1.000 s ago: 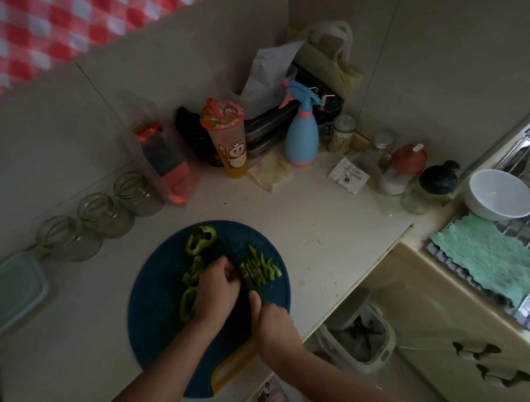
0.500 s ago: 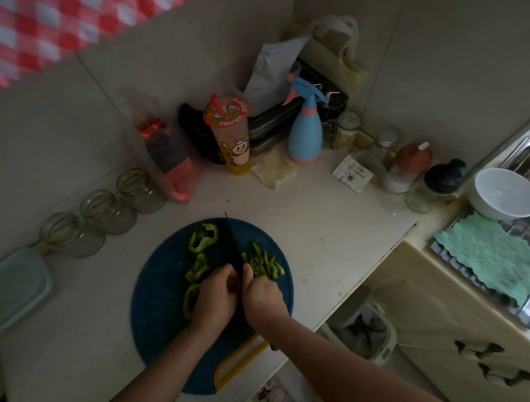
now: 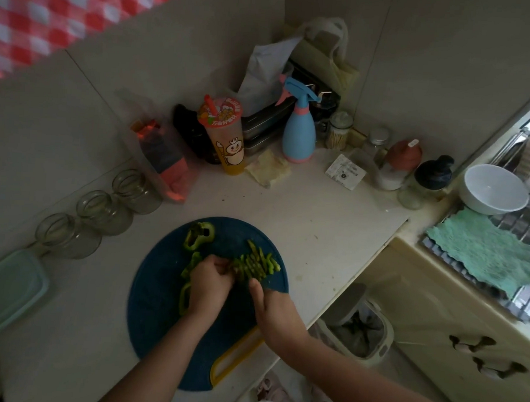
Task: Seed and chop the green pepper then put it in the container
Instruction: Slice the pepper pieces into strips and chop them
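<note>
Though seeded and partly cut to strips (image 3: 256,263) heaped on the blue cutting board (image 3: 159,318), leaves green pepper rings (image 3: 199,235) uncut, left hand (image 3: 210,285) curled down on a piece (image 3: 231,265), right hand (image 3: 273,309) grip not discernible, apparently nothing yet in the pale container (image 3: 7,291) far left.

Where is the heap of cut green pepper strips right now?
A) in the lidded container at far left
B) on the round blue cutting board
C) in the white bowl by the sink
B: the pepper strips lie on the blue cutting board, and the white bowl shows nothing green inside.
</note>
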The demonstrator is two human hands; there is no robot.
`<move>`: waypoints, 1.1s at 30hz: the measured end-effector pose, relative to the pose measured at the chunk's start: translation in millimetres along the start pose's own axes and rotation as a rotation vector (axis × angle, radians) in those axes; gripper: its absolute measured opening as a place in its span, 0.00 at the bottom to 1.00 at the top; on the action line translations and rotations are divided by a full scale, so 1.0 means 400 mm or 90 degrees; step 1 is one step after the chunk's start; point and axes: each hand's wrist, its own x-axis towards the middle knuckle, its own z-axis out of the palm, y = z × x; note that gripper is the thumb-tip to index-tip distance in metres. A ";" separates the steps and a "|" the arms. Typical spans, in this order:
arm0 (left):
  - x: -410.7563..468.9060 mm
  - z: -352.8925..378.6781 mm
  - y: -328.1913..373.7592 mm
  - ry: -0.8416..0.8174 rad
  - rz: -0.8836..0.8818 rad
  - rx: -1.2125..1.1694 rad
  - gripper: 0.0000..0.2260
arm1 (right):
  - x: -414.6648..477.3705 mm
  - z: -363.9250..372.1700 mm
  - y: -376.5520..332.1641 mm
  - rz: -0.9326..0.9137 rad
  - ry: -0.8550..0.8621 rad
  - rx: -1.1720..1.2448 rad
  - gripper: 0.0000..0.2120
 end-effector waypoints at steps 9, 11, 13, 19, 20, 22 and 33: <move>-0.009 -0.011 0.025 0.004 -0.010 0.054 0.06 | -0.023 0.010 0.000 -0.003 -0.003 -0.014 0.23; -0.012 -0.011 0.022 0.009 -0.010 0.052 0.06 | -0.025 0.011 0.002 0.012 -0.004 -0.002 0.24; -0.017 -0.011 0.023 0.011 -0.015 0.039 0.04 | -0.027 0.013 0.002 0.018 -0.011 0.009 0.24; -0.018 -0.015 0.030 -0.001 -0.045 0.018 0.08 | -0.042 0.006 -0.009 0.005 -0.019 0.003 0.24; -0.018 -0.016 0.030 -0.001 -0.048 0.018 0.07 | -0.043 0.006 -0.010 0.006 -0.016 -0.009 0.23; -0.017 -0.017 0.030 -0.003 -0.053 0.010 0.06 | -0.040 0.007 -0.008 0.010 -0.014 -0.029 0.23; -0.019 -0.023 0.046 -0.023 -0.048 0.003 0.09 | -0.036 0.014 0.002 0.034 -0.032 -0.024 0.23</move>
